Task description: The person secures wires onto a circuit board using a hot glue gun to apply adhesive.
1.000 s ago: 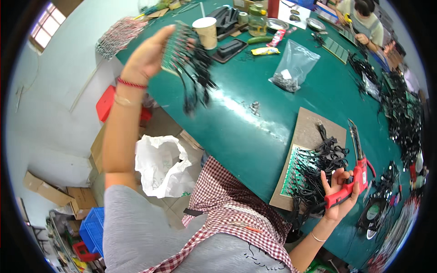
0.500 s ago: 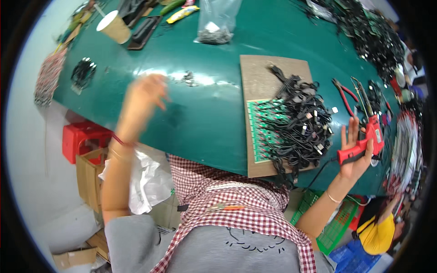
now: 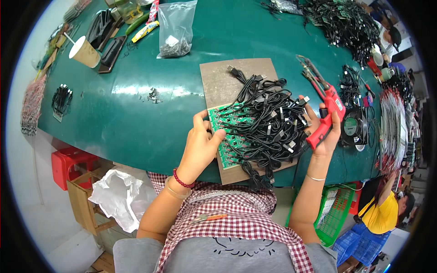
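My left hand (image 3: 202, 143) pinches the left edge of a green circuit board panel (image 3: 222, 154), thumb on top and fingers at its rim. The panel lies on a brown board (image 3: 218, 75), and many black USB cables (image 3: 268, 118) run from it to the right in a tangled heap. In my right hand (image 3: 325, 143) is a red soldering gun (image 3: 334, 107), its metal tip pointing up and away to the left. The fingers of that hand reach the right edge of the cable heap.
A clear bag of small parts (image 3: 175, 34) stands at the back, left of which is a paper cup (image 3: 84, 52). Small metal bits (image 3: 154, 95) lie left of the board. At right are a black fan (image 3: 354, 127) and wire bundles (image 3: 392, 127). Someone in yellow (image 3: 381, 211) is at far right.
My left hand has moved right, from over bare table to the circuit board panel. My right hand has brought the soldering gun leftward to the cable heap. The view has shifted.
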Tool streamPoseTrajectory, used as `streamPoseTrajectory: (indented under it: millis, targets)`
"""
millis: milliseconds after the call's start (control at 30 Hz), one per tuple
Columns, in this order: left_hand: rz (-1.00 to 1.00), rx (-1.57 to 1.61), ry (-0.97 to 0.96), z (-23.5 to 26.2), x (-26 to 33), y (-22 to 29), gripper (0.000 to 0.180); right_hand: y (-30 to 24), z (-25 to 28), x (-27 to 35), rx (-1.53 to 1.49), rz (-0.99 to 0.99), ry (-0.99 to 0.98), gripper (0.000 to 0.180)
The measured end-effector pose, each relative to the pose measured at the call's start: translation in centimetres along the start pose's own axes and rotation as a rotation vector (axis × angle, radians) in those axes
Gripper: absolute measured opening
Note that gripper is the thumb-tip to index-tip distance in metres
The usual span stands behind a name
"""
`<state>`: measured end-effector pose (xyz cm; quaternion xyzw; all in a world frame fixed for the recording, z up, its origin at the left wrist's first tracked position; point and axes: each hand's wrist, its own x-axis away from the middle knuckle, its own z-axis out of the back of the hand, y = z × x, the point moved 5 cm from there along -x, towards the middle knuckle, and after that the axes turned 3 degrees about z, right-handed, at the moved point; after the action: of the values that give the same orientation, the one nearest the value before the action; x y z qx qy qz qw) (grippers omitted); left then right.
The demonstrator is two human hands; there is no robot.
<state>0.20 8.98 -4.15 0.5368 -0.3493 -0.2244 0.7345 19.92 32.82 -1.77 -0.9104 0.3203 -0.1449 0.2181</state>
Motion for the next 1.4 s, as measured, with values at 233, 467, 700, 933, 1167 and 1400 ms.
streamPoseTrajectory:
  millis: [233, 467, 700, 933, 1167, 1400]
  targets:
    - [-0.025, -0.036, 0.044, 0.0, 0.2, -0.6, 0.041, 0.3, -3.3, 1.5, 0.017, 0.066, 0.023, 0.033]
    - [-0.051, 0.034, 0.064, -0.2, 0.8, 0.0, 0.050, 1.4, 0.2, -3.8, 0.083, -0.004, -0.054, 0.032]
    - [0.001, 0.178, 0.040, -0.5, 1.1, -0.4, 0.054, 1.5, 0.1, -5.7, 0.318, 0.210, -0.036, 0.033]
    - [-0.099, 0.156, 0.080, -0.5, 1.7, -1.4, 0.049, 2.6, -6.3, -3.8, 0.132, 0.136, -0.290, 0.034]
    - [-0.157, 0.231, 0.167, -0.2, 3.9, -1.3, 0.048, 3.5, -4.1, -3.6, 0.098, 0.079, -0.184, 0.033]
    - [-0.084, 0.102, 0.176, 0.6, 3.9, -1.3, 0.047, 3.5, -1.3, -3.2, 0.064, 0.086, -0.081, 0.034]
